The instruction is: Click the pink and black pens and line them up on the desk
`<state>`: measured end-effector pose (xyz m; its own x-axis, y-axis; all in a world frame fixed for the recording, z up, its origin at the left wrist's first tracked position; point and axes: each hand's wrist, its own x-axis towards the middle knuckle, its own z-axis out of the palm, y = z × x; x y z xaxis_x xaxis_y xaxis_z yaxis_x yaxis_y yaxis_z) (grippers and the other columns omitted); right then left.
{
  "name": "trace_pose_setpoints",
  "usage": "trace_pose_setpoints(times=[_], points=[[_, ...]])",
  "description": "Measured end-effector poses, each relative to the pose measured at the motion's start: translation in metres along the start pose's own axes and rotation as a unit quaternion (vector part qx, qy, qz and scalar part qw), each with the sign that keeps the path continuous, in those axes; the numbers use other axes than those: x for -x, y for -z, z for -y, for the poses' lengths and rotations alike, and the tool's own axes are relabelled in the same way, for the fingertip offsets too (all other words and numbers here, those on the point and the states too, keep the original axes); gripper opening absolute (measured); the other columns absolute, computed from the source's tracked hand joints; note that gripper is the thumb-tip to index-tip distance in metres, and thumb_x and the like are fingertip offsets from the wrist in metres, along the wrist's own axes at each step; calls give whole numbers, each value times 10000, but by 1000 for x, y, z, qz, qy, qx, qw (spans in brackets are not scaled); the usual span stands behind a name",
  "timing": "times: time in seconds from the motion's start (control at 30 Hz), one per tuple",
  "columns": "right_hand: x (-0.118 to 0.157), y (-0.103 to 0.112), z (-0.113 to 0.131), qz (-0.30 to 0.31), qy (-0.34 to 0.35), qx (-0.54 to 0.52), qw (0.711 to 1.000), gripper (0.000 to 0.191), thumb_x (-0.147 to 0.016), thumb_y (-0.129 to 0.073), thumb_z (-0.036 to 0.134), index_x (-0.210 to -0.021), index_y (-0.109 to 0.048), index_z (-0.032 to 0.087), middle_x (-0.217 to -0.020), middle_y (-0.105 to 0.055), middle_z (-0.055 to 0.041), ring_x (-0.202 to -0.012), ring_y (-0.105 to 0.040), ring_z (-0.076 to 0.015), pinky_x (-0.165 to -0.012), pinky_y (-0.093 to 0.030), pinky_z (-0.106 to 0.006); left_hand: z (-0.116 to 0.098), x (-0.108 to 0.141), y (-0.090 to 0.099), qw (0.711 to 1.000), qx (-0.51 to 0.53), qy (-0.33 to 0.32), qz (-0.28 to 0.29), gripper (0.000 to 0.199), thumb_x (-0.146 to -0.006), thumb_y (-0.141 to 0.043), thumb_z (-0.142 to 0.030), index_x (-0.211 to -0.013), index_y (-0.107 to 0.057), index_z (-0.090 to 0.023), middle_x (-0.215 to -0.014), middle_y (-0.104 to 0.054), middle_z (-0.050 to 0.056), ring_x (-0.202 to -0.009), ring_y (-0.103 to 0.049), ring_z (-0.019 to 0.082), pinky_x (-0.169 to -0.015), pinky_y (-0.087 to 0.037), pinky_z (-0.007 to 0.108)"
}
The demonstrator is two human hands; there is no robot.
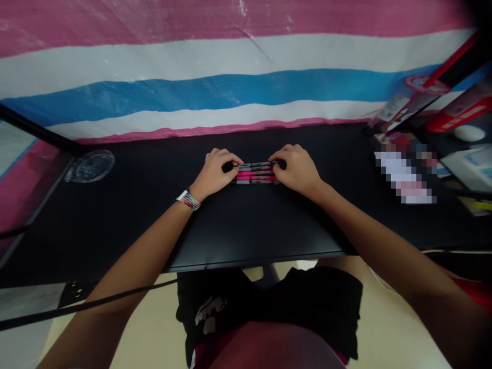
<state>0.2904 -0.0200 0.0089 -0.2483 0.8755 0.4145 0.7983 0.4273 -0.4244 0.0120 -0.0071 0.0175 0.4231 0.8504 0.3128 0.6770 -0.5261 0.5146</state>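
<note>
Several pens (255, 173) lie side by side in a row on the black desk (126, 215), with grey, black and bright pink parts showing. At their left ends is my left hand (216, 173), its thumb and fingers curled onto them. A colourful woven band (188, 199) circles that wrist. My right hand (296, 168) holds the opposite ends, with the thumb in front and the fingers behind. The pen tips under both hands are hidden.
A clear plastic lid (92, 166) lies at the desk's left. On the right stand a clear cup (400, 105) with a red straw and a red container (459, 115), near a white rounded object (469, 133). A striped sheet (215, 92) hangs behind. A dark cable (96, 303) crosses low at left.
</note>
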Motion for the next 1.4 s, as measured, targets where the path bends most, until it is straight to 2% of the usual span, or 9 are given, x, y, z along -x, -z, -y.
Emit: trace_pose_setpoints(times=[0.17,0.4,0.6,0.7,0.8,0.97,1.07,1.23,1.4], points=[[1,9,11,-6,57,-56,997,258,-909,-648,183,-1071,-847,210,-1114,-724,-166,-1053,-655,-383,-960,-540,-562,2,-1,-1,1000,11,-1,-14,242,-939,-648,-179,-1062,-827,-284,-1028,-800,46,-1039,-658,297,-1015,-474,511],[8,11,29,117,264,-60,955,199,-1028,-619,256,-986,-814,250,-1045,-704,-121,-978,-600,-317,-913,-495,-497,7,-3,-3,1000,8,6,1,248,-1011,-590,-232,-1047,-830,-281,-1060,-803,65,-1073,-659,312,-1014,-476,528],[8,9,27,132,276,-75,949,202,-966,-702,234,-1124,-825,258,-1086,-775,-109,-1017,-622,-328,-928,-482,-498,9,-3,-5,1000,18,16,-18,274,-1047,-540,-233,-1106,-802,-287,-1092,-807,55,-1088,-670,306,-1018,-484,512],[7,10,27,135,272,-104,947,194,-963,-694,210,-1076,-835,280,-1004,-800,-76,-988,-640,-316,-927,-494,-493,4,-1,-2,998,30,13,-48,245,-1077,-541,-280,-1124,-781,-273,-1129,-797,64,-1105,-681,301,-1037,-492,505],[7,10,27,108,242,-177,948,197,-987,-669,226,-1063,-844,278,-1016,-783,-72,-953,-682,-278,-911,-544,-460,-6,2,3,997,35,-13,-70,277,-1125,-518,-365,-1122,-776,-267,-1137,-793,68,-1123,-691,294,-1076,-485,506],[1,11,18,31,104,-231,967,237,-1020,-692,394,-1148,-868,302,-1066,-779,-84,-864,-703,-245,-776,-580,-406,-19,5,2,995,17,-88,-53,270,-1085,-651,-516,-1095,-801,-291,-1026,-802,42,-1070,-702,289,-1098,-488,516],[-7,13,7,4,41,-260,965,255,-973,-780,504,-1067,-885,292,-991,-793,-79,-856,-707,-253,-784,-593,-414,-18,4,-2,994,19,-69,-79,238,-1076,-680,-495,-1056,-800,-291,-1032,-814,44,-1046,-713,283,-1047,-524,506],[-18,14,-9,14,-101,-432,896,299,-909,-856,545,-950,-887,251,-759,-733,-35,-671,-650,-191,-651,-573,-360,-10,1,-2,990,31,-48,-127,224,-1091,-652,-440,-1047,-785,-266,-1061,-820,56,-1025,-715,269,-1015,-551,477],[-18,14,-8,38,-146,-530,834,381,-754,-1008,516,-987,-897,236,-813,-775,-35,-639,-653,-145,-578,-578,-296,-7,0,-1,987,42,-68,-136,242,-1096,-632,-435,-1018,-753,-241,-1014,-795,64,-978,-694,262,-962,-547,447]])
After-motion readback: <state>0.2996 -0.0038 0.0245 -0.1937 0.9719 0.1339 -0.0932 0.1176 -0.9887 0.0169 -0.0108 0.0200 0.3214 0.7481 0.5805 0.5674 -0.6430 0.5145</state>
